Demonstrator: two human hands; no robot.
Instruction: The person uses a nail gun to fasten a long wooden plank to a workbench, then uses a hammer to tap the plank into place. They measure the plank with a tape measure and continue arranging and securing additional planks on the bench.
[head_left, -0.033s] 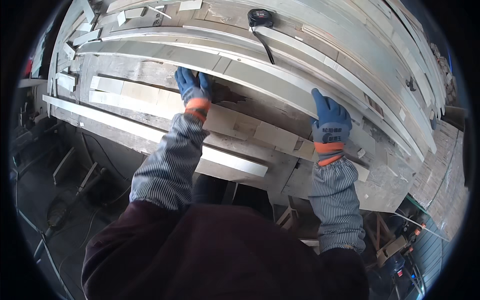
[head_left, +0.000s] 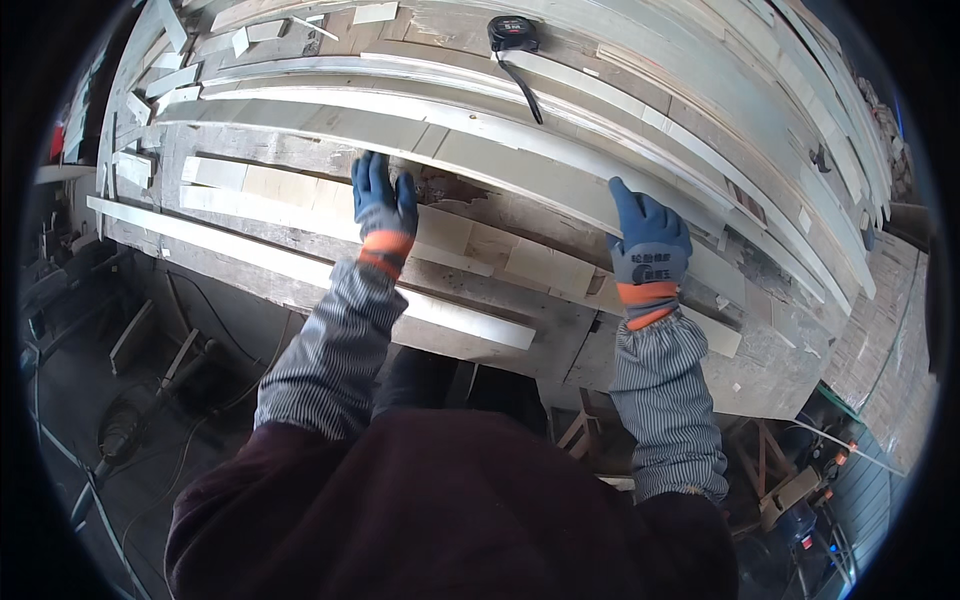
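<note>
A long, pale grey-green wooden strip (head_left: 420, 143) runs slantwise across the bench before me, with a thin seam line near its middle. My left hand (head_left: 384, 205), in a blue and grey glove with an orange cuff, has its fingers stretched out and apart, fingertips at the strip's near edge. Farther right, my right hand (head_left: 650, 238) in a matching glove lies over the same strip, one finger reaching across its face and the thumb low at the near edge. The undersides of both hands are hidden. Just beyond the strip lies a whitish long strip (head_left: 480, 124).
A black tape measure (head_left: 514, 33) with a strap sits at the back. Nearer me are a row of pale short boards (head_left: 285, 188) and a narrow white strip (head_left: 230, 245) along the front edge of the bench (head_left: 740, 390). Offcuts (head_left: 133, 168) litter the left end.
Both hands have shifted slightly toward me and to the left. The long strip has come slightly nearer, showing more of the whitish strip behind it.
</note>
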